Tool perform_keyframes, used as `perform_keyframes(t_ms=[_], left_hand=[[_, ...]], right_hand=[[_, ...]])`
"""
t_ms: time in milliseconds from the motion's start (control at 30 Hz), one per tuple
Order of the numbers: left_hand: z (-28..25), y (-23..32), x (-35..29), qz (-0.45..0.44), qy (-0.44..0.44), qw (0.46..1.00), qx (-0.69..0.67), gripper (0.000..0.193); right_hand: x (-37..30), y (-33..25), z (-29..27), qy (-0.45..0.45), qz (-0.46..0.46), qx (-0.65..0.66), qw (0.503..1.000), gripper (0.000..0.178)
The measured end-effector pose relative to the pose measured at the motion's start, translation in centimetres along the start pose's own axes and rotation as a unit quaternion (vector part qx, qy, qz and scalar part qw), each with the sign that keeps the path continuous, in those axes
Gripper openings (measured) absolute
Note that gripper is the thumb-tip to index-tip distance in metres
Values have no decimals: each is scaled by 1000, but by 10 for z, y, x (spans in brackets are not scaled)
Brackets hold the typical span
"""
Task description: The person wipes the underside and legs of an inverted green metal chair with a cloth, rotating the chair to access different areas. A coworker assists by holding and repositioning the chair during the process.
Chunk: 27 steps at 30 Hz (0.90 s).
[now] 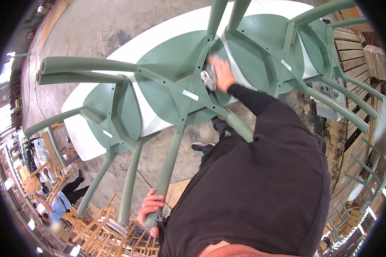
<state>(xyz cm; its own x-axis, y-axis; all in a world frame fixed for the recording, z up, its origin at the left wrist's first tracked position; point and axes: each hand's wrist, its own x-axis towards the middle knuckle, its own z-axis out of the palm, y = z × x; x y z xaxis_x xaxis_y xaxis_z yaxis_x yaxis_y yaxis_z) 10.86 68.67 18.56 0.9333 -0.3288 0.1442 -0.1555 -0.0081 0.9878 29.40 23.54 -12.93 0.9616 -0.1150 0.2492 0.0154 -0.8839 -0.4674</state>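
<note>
An upturned green stool [163, 103] rests seat-down in front of me, its crossed braces and legs pointing up and outward. My left hand [150, 210] is wrapped round the end of its near leg [171, 165]. Over the right part of the seat's underside, my right hand [222, 73] presses a crumpled grey-white cloth [209, 78] beside a brace. Its fingers are partly smeared by motion. A small white label [190, 95] sits where the braces cross.
More upturned green stools stand at the left [116, 113] and right [261, 51] on a long white-covered table [120, 47]. Bare wooden stool frames [103, 231] and a person in a light blue shirt [58, 205] are at lower left. Slatted wood [351, 45] lies at right.
</note>
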Motion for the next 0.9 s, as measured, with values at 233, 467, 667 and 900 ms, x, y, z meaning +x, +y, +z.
perform_keyframes(t_ms=[233, 467, 667, 900], left_hand=[[15, -1, -14, 14, 37, 999, 28, 63], [10, 3, -7, 6, 47, 999, -7, 60], [19, 4, -1, 15, 77, 997, -23, 58], [18, 2, 4, 13, 123, 992, -23, 59]], right_hand=[[28, -35, 3, -62, 76, 63, 993, 54], [16, 16, -21, -111, -94, -47, 988, 61], [12, -20, 7, -52, -7, -35, 998, 54], [-46, 26, -81, -555, -142, 43, 818, 53]])
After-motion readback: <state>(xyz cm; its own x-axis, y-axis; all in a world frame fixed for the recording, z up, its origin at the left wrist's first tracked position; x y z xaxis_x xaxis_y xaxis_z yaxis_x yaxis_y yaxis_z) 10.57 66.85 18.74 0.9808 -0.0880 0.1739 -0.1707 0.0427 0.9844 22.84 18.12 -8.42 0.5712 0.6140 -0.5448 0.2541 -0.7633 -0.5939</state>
